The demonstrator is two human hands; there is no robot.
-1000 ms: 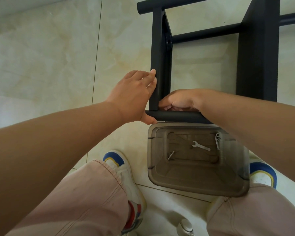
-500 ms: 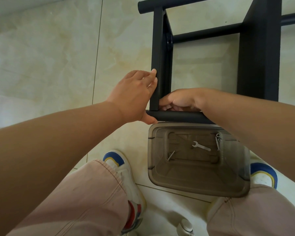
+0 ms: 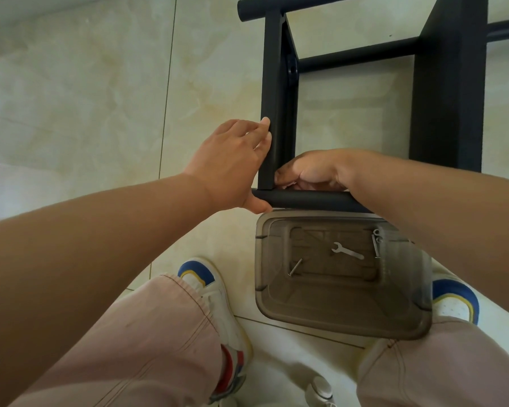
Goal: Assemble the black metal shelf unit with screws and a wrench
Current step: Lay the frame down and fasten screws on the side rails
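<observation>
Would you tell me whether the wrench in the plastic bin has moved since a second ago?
No. The wrench lies in the same spot on the bin floor, between the loose screw and the screws at right.

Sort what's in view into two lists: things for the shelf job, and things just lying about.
For the job: shelf frame; wrench; screws; loose screw; left hand on the upright; right hand at the corner joint.

Lying about: white object on the floor. The clear bin only holds the hardware.
</observation>
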